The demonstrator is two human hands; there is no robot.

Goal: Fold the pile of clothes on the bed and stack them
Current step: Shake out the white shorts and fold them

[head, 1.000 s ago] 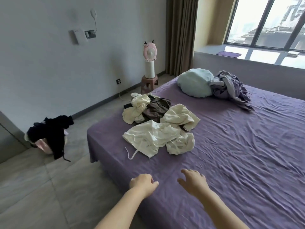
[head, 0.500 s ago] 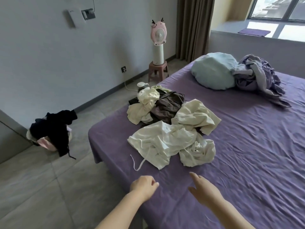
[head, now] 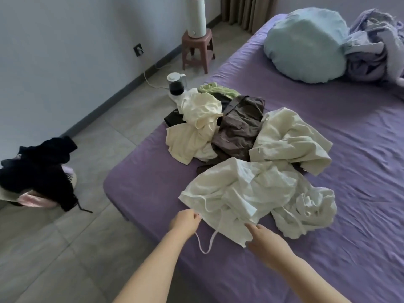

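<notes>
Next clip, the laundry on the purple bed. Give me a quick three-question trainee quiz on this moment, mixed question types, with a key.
1. True or false: the left hand is at the near edge of the white garment, where its drawstring starts.
2. Which garment lies between the cream top and the cream jacket? A) a red towel B) the brown garment C) a blue sock
3. Fill in: the pale blue pillow sits at the far end of the ____.

Key
1. True; the right hand reaches for the same garment's near corner.
2. B
3. bed
</notes>
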